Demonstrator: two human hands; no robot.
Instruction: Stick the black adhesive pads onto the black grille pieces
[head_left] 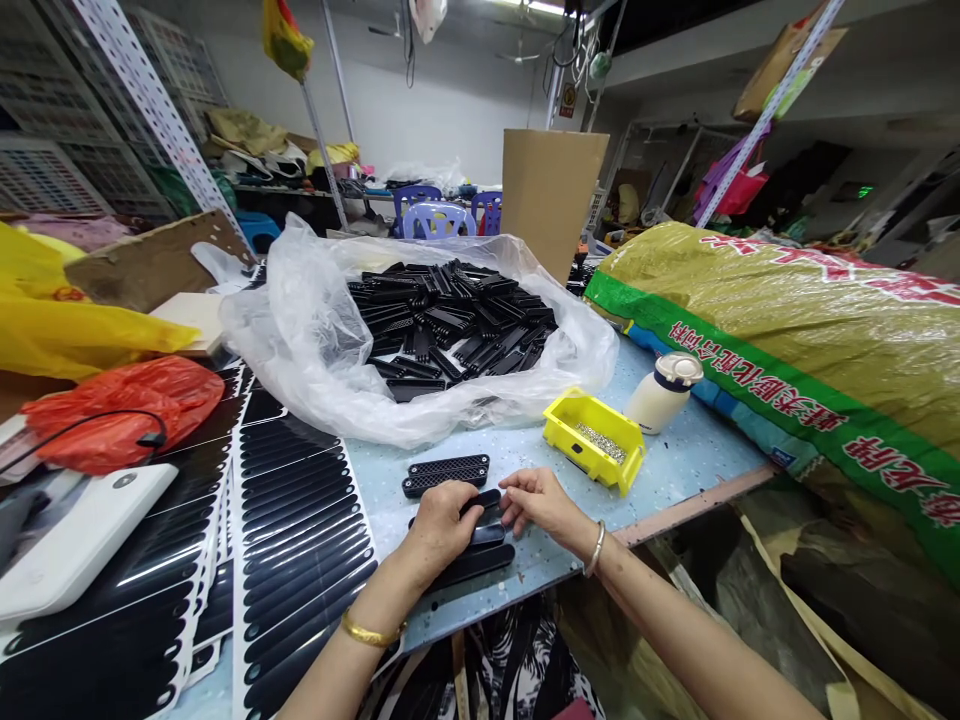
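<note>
My left hand point(439, 528) is curled over a black oblong plastic part point(487, 510) at the table's near edge. My right hand point(541, 505) pinches the same part's right end with bent fingers. Under the hands lie two more black oblong pieces point(480, 562). A black grille part point(445, 473) lies alone just beyond my left hand. A clear plastic bag point(315, 350) farther back holds a heap of several black grille parts point(450, 325).
A yellow bin point(592, 440) with small metal pieces stands right of my hands, a white bottle point(664, 392) behind it. Sheets of black oblong stickers point(300, 520) lie to the left. A large yellow-green sack point(810, 320) fills the right. A red bag point(127, 400) and a white device point(75, 535) lie far left.
</note>
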